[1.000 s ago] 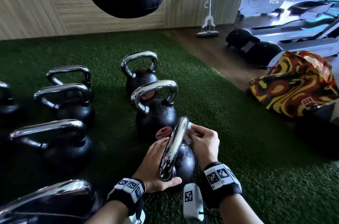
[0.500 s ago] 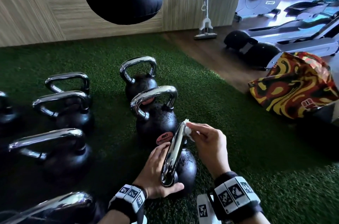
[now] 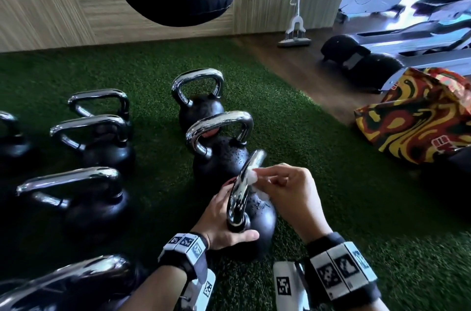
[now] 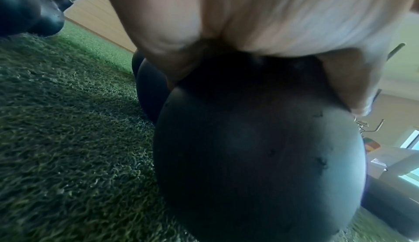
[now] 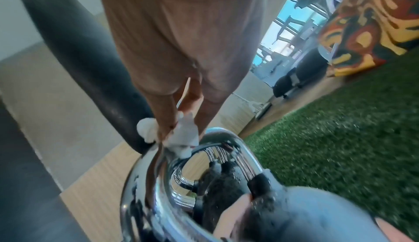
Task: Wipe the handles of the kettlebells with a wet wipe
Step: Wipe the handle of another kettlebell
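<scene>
1. Head view, going left to right: from nine o'clock down to seven o'clock, several black kettlebells with chrome handles stand on the green turf point(image 3: 318, 157), among them one large bell point(image 3: 96, 208). No wipe or hand touches them, and whether they have been cleaned cannot be told.
2. At six o'clock sits the nearest kettlebell point(image 3: 257, 219), its chrome handle point(image 3: 242, 188) seen nearly edge-on.
3. The left hand point(image 3: 219, 221) steadies this bell, palm on the black body beside the handle's base, thumb lying across the front. The left wrist view shows the fingers spread and pressed on the ball, not curled round anything.
4. The right hand point(image 3: 288, 193) pinches a small bunched wet wipe point(image 3: 251, 174) between thumb and fingertips, pressing it against the handle's upper curve.
5. Two more bells stand behind, toward twelve o'clock, the nearer one point(image 3: 219, 157) dotted with droplets.
6. At three o'clock lies a patterned bag point(image 3: 413, 117).
7. Judged progress: wiping is mid-handle on one bell; the rest may remain.
</scene>
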Demonstrator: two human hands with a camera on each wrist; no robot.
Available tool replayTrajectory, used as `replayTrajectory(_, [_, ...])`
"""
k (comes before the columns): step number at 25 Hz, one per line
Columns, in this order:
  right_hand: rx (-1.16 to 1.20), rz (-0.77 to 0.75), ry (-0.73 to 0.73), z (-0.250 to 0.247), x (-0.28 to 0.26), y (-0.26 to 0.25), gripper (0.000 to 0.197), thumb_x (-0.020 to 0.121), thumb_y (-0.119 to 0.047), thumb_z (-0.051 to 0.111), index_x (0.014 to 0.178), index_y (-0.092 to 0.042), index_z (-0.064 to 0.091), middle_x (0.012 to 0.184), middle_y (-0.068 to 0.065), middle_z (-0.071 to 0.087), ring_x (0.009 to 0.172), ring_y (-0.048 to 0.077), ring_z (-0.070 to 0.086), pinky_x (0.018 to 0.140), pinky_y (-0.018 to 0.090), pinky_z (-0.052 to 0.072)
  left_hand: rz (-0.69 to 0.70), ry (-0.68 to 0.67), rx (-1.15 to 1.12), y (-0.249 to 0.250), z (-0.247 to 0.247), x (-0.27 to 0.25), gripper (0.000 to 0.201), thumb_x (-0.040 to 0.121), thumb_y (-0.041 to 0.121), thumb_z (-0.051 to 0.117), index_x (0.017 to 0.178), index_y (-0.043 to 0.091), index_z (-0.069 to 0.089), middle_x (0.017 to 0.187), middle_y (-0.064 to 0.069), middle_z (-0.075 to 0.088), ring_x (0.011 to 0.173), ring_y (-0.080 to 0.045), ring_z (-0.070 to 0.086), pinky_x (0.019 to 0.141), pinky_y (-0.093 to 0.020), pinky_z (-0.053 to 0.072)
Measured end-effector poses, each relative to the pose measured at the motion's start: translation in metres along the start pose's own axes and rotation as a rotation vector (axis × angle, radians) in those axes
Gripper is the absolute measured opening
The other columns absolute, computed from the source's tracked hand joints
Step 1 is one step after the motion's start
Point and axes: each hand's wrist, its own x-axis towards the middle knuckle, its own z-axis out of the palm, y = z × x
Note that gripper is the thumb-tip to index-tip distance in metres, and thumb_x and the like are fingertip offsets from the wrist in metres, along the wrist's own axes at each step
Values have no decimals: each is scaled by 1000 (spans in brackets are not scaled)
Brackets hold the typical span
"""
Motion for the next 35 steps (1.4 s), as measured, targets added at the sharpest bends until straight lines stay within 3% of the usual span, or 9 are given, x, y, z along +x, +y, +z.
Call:
replayTrajectory(5, [297, 179, -85, 3, -11, 10, 21, 65, -8, 93, 83, -9, 81, 82, 16, 79, 77, 26, 75, 79, 44, 61, -65, -21, -38, -21, 8, 8, 108, 54, 60, 94, 140, 67, 30, 153, 10, 44, 141, -6, 44, 119, -40, 38])
replayTrajectory(8, [151, 202, -165, 12, -24, 17, 21, 67, -7, 94, 81, -17, 82, 78, 10, 79, 73, 24, 75, 78, 45, 62, -114, -46, 38, -32, 11, 9, 114, 50, 84, 80, 149, 45, 39, 157, 15, 36, 143, -4, 41, 119, -39, 38])
replayTrajectory(10, [112, 216, -172, 13, -24, 21, 20, 66, -11, 94, 80, -18, 83, 76, 6, 79, 71, 22, 76, 74, 39, 63, -104, -76, 147, -36, 14, 10, 111, 52, 90, 71, 149, 44, 41, 162, 15, 27, 147, -6, 33, 121, -39, 34])
replayTrajectory(14, [41, 166, -211, 11, -22, 22, 21, 62, -13, 95, 77, -19, 81, 75, 0, 79, 68, 12, 73, 69, 29, 61, -58, -113, 167, -24, 7, 7, 100, 59, 77, 79, 146, 50, 37, 164, 9, 24, 150, -12, 29, 123, -43, 30])
replayTrajectory(18, [-131, 90, -252, 19, -25, 24, 19, 66, -9, 89, 77, -23, 81, 75, -8, 79, 71, 9, 76, 70, 28, 62, -35, -104, 65, -12, -1, 1, 92, 60, 60, 87, 129, 79, 30, 161, 5, 34, 150, -13, 33, 123, -43, 31])
replayTrajectory(21, [-74, 98, -297, 12, -17, 30, 20, 74, -20, 88, 93, -19, 82, 88, -7, 80, 80, 12, 76, 76, 30, 63, 5, -144, 180, -13, 0, -1, 73, 65, 66, 83, 132, 57, 55, 159, 5, 37, 153, -13, 24, 124, -46, 27])
replayTrajectory(23, [-228, 46, -392, 12, -14, 37, 11, 81, -22, 81, 90, -16, 81, 97, -8, 76, 83, 11, 72, 79, 33, 59, 45, -94, 129, -8, 2, -5, 85, 64, 54, 89, 139, 38, 53, 155, 3, 44, 152, -17, 28, 124, -47, 25])
replayTrajectory(28, [-332, 10, -629, 25, -23, 29, 22, 83, 0, 65, 93, -14, 79, 96, -10, 73, 87, 1, 67, 73, 7, 46, 99, -64, 47, 3, 0, -24, 117, 59, 37, 98, 139, 63, 17, 153, 6, 37, 148, -23, 36, 121, -49, 33])
replayTrajectory(35, [-64, 92, -764, 20, -22, 30, 41, 85, -2, 66, 79, -41, 77, 83, -13, 79, 80, 2, 72, 78, 27, 58, 121, -33, 97, 0, 3, -32, 113, 59, 42, 97, 140, 49, 19, 150, 9, 31, 148, -18, 31, 122, -48, 31])
